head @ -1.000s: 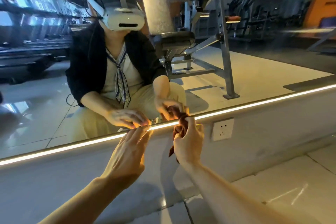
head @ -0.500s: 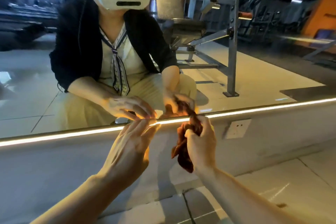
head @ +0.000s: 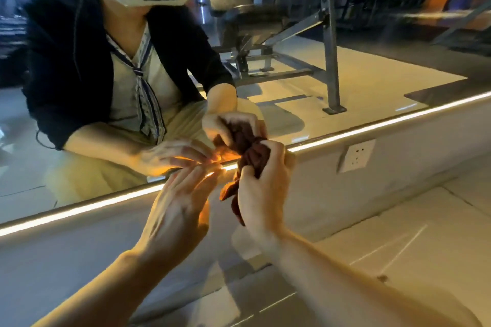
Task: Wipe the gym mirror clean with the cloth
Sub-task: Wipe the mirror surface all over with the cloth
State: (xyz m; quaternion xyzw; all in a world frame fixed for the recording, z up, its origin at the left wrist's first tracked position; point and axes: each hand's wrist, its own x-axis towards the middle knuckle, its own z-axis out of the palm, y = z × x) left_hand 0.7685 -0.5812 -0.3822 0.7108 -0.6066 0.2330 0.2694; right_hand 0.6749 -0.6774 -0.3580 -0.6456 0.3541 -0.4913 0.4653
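Mirror [head: 79, 156] glass fills the upper part of the view, and its lower edge runs as a lit strip [head: 79, 208] slanting up from far left to far right, passing just beyond both hands. Left of the hands, the glass is bare of obstacles and reflects open floor. The left hand [head: 178, 210] reaches forward with fingers straight and slightly spread, holding nothing, its fingertips [head: 210, 171] at the lit strip at the mirror's bottom edge; whether they touch the glass cannot be told. Just right of it, with a narrow gap between, the right hand [head: 263, 183] grips a bunched dark red cloth [head: 252, 156], fingers curled round it. The cloth's top sits at the mirror's lower edge, its loose end hanging below the fist. Right of that hand, a white wall socket [head: 357, 155] sits on the ledge under the strip, and a pale tiled floor [head: 411, 233] lies open below
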